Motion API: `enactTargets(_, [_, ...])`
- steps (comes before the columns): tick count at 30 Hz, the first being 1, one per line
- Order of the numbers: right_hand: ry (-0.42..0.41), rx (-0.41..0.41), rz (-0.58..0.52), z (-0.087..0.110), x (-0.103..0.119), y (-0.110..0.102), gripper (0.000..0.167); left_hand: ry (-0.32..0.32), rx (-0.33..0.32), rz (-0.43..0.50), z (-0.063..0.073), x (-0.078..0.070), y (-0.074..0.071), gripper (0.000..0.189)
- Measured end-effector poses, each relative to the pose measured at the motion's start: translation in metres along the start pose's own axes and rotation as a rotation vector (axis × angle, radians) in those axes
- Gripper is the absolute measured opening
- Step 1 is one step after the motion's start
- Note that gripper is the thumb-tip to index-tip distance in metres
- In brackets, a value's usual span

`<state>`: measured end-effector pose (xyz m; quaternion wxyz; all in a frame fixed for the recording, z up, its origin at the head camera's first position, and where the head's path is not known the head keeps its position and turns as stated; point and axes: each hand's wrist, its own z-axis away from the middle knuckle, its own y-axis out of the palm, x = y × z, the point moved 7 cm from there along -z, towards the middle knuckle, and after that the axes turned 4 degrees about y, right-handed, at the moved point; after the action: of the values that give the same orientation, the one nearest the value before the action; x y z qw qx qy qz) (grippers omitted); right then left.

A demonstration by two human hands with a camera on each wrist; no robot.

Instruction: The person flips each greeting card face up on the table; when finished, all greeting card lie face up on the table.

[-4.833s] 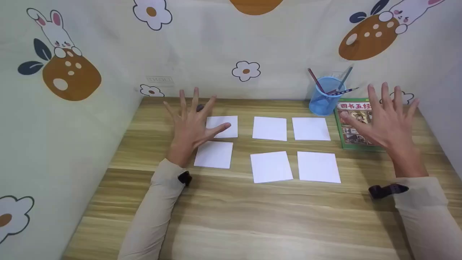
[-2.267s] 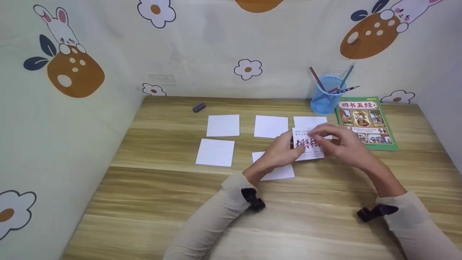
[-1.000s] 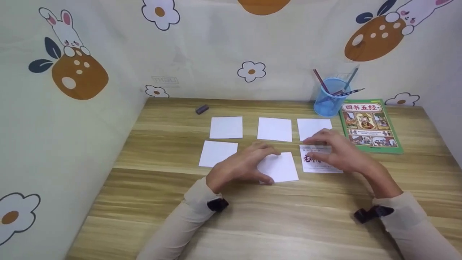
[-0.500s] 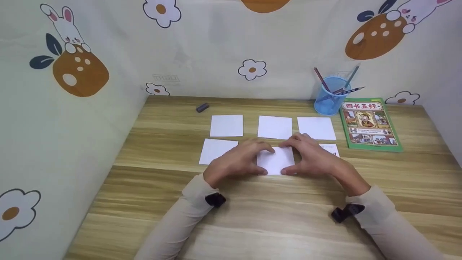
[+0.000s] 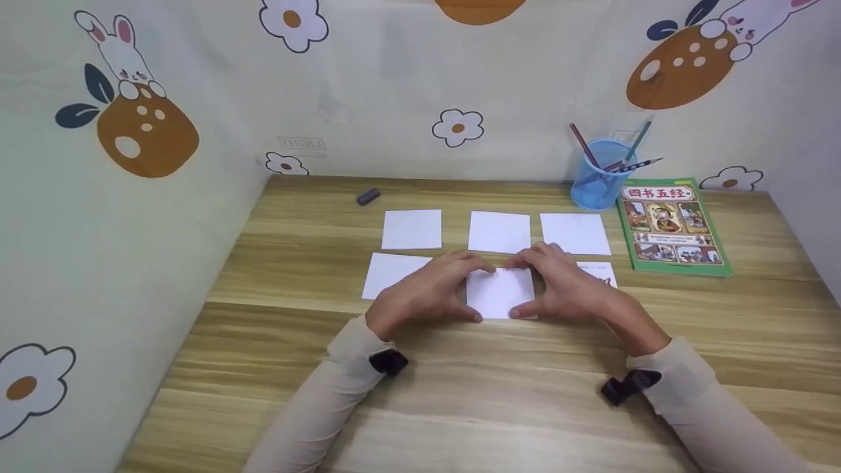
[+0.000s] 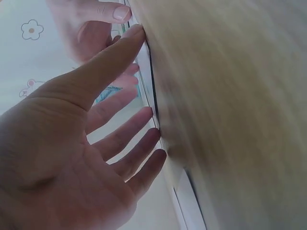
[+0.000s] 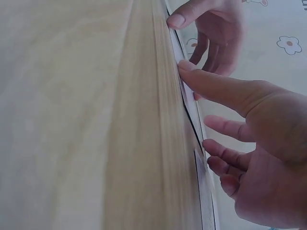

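Observation:
A square white card (image 5: 500,293) lies blank side up in the front row on the table, between my two hands. My left hand (image 5: 430,289) holds it at the left, thumb on the near edge and fingers at the far edge. In the same way my right hand (image 5: 565,282) holds its right side. Both thumbs touch the card's near edge in the wrist views, with the left hand (image 6: 81,129) and right hand (image 7: 259,129) low over the tabletop. Partly under my right hand is a printed card (image 5: 601,272); a blank card (image 5: 394,274) lies partly behind my left.
Behind, a back row holds a left blank card (image 5: 412,228), a middle one (image 5: 499,231) and a right one (image 5: 575,233). A dark eraser-like block (image 5: 368,196) lies back left. The blue pencil cup (image 5: 594,187) and green-edged book (image 5: 677,230) stand back right.
The right card was picked up, turned and laid down printed side up. Both hands then came to the middle front card, which now lies straighter and slightly shifted. Little differs in the last half second.

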<state>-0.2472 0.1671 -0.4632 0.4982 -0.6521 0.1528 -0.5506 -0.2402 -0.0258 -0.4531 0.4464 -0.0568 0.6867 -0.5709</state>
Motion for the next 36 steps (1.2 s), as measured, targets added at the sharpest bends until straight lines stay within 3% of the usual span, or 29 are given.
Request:
enactTargets(8, [-0.021, -0.02, 0.012, 0.001, 0.006, 0.0, 0.084, 0.014, -0.017, 0.02, 0.0, -0.002, -0.002, 0.077])
enactTargets(12, [0.015, -0.086, -0.019, -0.002, 0.004, -0.007, 0.067, 0.027, -0.074, 0.033, -0.002, -0.003, -0.006, 0.061])
enactTargets(17, [0.05, -0.203, -0.19, -0.006, 0.001, -0.021, 0.04, 0.028, -0.154, 0.017, -0.005, -0.004, -0.013, 0.037])
enactTargets(22, [0.06, -0.287, -0.433, -0.005, 0.002, -0.03, 0.053, 0.003, -0.231, 0.045, -0.007, -0.007, -0.018, 0.039])
enactTargets(25, [0.025, -0.347, -0.539, -0.002, 0.005, -0.035, 0.058, -0.007, -0.276, 0.141, -0.007, -0.009, -0.021, 0.043])
enactTargets(29, [-0.058, -0.351, -0.608, 0.0, 0.013, -0.032, 0.041, 0.01, -0.309, 0.362, -0.009, -0.01, -0.02, 0.05])
enactTargets(33, [-0.144, -0.308, -0.548, 0.0, 0.023, -0.025, 0.023, 0.022, -0.312, 0.589, -0.012, -0.009, -0.016, 0.055])
enactTargets(36, [-0.185, -0.306, -0.44, -0.002, 0.028, -0.021, 0.024, 0.002, -0.316, 0.652, -0.012, -0.005, -0.014, 0.053])
